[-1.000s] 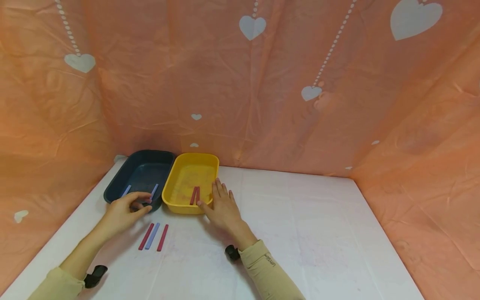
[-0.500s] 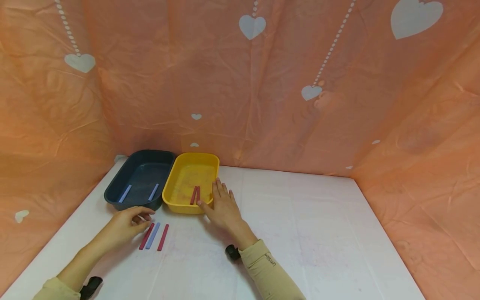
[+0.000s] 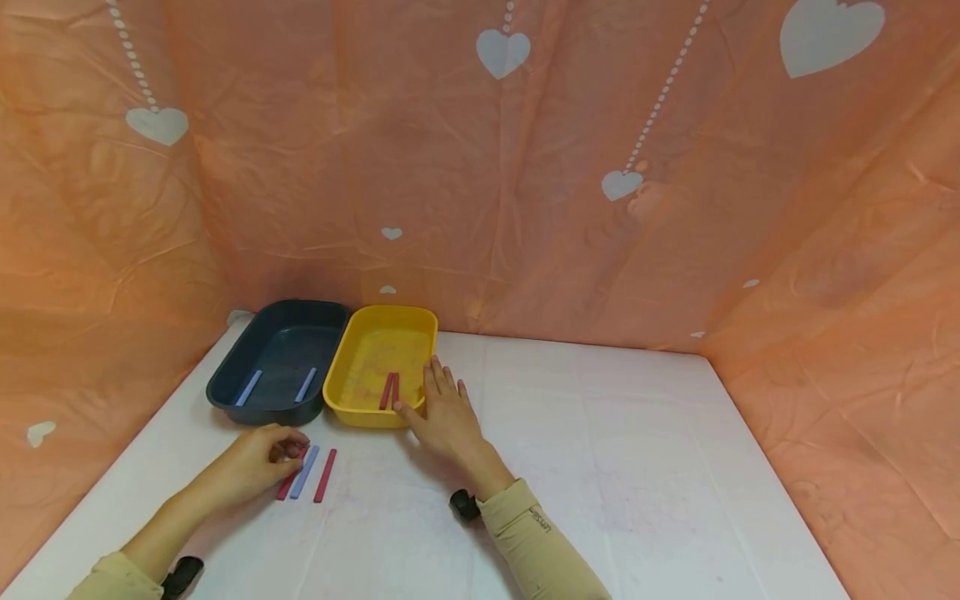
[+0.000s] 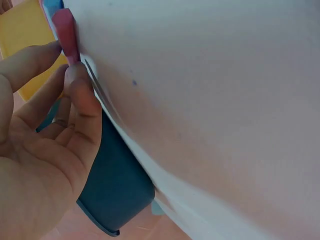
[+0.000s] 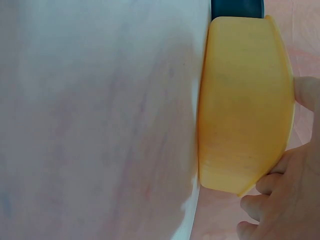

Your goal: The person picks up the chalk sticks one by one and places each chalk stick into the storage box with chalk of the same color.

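Note:
With the thumb and fingertips, my left hand (image 3: 258,460) pinches a dark red stick (image 4: 69,37), its end pointing out in the left wrist view. The stick lies on the white table, partly covered by the fingers in the head view. Just right of it are a light blue stick (image 3: 305,472) and another red stick (image 3: 326,476). My right hand (image 3: 450,421) rests against the near right corner of a yellow tray (image 3: 432,333), fingers extended along its side and thumb at the front rim. Two red sticks (image 3: 390,391) lie inside that tray.
A dark blue tray (image 3: 217,375) stands against the yellow tray's left side, with two light blue sticks (image 3: 249,388) in it. Behind the white table (image 3: 600,467) hangs an orange curtain (image 3: 420,167) with white hearts, which also closes off both sides.
My left hand has drawn back from the dark blue tray toward the near side and has taken hold of the leftmost red stick. The right hand stays at the yellow tray.

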Motion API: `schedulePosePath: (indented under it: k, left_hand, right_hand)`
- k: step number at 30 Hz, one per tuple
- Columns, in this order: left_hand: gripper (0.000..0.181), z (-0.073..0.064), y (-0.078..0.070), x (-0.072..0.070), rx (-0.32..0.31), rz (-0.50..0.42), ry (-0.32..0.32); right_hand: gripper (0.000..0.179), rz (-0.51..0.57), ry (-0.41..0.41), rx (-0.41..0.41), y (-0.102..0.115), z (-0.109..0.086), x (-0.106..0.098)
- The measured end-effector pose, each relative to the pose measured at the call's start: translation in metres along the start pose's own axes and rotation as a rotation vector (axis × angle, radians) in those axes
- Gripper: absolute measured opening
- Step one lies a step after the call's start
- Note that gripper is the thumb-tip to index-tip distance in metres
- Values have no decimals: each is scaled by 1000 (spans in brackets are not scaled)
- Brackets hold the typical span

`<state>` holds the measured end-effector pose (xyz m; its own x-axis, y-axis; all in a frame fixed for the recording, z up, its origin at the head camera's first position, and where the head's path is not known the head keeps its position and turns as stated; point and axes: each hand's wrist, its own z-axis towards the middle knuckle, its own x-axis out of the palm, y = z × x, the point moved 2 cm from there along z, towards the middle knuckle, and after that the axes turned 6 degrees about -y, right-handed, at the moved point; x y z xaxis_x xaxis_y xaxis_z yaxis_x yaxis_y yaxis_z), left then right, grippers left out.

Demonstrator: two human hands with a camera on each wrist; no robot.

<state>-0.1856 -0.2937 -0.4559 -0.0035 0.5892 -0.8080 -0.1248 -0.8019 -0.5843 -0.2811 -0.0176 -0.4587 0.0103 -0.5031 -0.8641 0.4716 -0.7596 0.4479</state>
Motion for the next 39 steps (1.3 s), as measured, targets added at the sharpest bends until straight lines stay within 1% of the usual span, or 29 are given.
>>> schedulePosePath:
  k: [2, 7, 15, 19, 24, 28, 32, 35, 39]
  left_hand:
    - [24, 0, 0, 0, 5, 2, 4]
    - [24, 0, 1, 1, -8, 5, 6]
    - [24, 2, 2, 3, -52, -24, 19]
    - [23, 1, 2, 4, -53, -35, 12]
    - [24, -1, 2, 4, -37, -46, -17]
    - [26, -3, 1, 3, -64, -60, -27]
    - [29, -5, -1, 2, -117, -64, -44]
    - [31, -6, -4, 1, -134, -80, -79]
    - [31, -7, -10, -1, -101, -92, -157]
  right_hand:
    - [85, 5, -3, 0, 0, 0, 0]
    - [86, 5, 6, 6, 0, 0, 0]
    - [86, 2, 6, 4, -1, 0, 2]
    - [85, 2, 20, 14, -1, 0, 3]
    - [85, 9, 24, 16, -1, 0, 2]
    - [86, 4, 25, 17, -1, 0, 2]
    - [86, 4, 24, 16, -1, 0, 2]
    - [86, 1, 26, 16, -1, 0, 1]
    - [85, 0, 25, 20, -1, -1, 1]
